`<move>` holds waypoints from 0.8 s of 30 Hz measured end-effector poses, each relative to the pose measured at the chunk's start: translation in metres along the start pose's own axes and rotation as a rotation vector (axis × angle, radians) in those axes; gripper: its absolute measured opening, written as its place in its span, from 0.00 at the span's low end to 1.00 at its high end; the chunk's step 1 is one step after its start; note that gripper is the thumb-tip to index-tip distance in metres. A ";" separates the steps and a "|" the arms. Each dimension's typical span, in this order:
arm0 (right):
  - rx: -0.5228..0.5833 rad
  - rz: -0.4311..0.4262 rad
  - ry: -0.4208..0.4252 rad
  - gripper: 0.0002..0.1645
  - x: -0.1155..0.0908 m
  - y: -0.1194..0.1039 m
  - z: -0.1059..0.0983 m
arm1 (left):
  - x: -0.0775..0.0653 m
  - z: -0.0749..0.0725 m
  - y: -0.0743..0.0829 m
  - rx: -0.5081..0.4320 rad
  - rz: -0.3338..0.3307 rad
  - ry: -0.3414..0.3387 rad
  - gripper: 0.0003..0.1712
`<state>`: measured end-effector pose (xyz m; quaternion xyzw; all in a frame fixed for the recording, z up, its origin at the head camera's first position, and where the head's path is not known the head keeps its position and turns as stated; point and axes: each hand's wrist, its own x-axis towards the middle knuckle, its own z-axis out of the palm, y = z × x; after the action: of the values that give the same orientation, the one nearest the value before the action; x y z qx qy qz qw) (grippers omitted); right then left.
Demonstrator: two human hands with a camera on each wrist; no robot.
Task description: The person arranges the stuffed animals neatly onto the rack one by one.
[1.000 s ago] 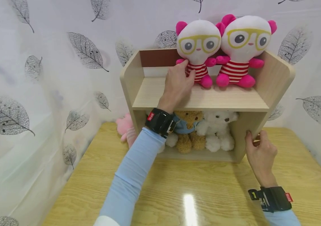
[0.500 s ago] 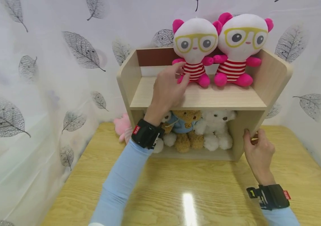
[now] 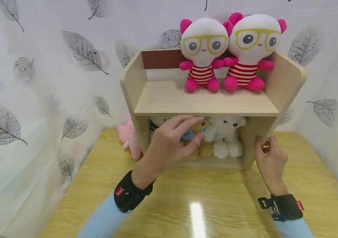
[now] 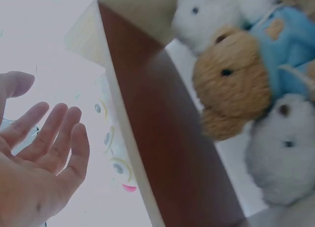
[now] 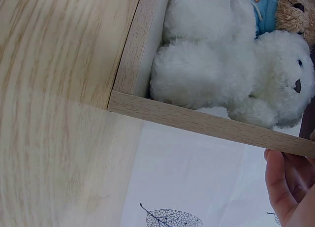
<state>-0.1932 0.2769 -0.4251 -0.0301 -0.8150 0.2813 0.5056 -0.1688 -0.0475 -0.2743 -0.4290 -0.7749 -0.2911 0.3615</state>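
Observation:
My left hand (image 3: 169,142) hangs in front of a two-tier wooden shelf (image 3: 207,114), its fingers relaxed and holding nothing. In the left wrist view the left hand (image 4: 47,163) is spread beside the shelf. My right hand (image 3: 271,158) grips the front edge of the shelf's right side panel (image 5: 211,126), thumb at the front edge and fingers at the outer side. Two plush pandas (image 3: 202,72) (image 3: 246,71) with yellow glasses and red-striped bodies sit side by side on the upper tier. Below, a brown teddy bear (image 4: 234,81) in blue sits between white plush bears (image 5: 206,54), partly hidden by my left hand in the head view.
A pink plush toy (image 3: 130,137) lies on the wooden table (image 3: 222,198) just left of the shelf. Behind hangs a white curtain (image 3: 47,82) with a leaf print. The upper tier's left part shows bare board.
My left hand has let go of the left panda and moved down and left, in front of the lower tier. The right hand stays at the side panel.

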 end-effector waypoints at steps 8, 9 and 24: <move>-0.005 0.015 -0.002 0.15 0.000 0.000 -0.001 | -0.073 0.000 -0.005 0.042 -0.046 -0.112 0.26; -0.006 0.017 0.000 0.15 0.000 0.001 -0.001 | -0.082 0.001 -0.007 0.042 -0.067 -0.124 0.26; 0.009 0.000 -0.009 0.14 -0.001 0.002 0.000 | -0.156 -0.009 -0.029 0.127 -0.356 -0.247 0.30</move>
<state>-0.1931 0.2781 -0.4270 -0.0267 -0.8160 0.2851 0.5022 -0.1337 -0.1388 -0.3996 -0.2942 -0.8935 -0.2463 0.2332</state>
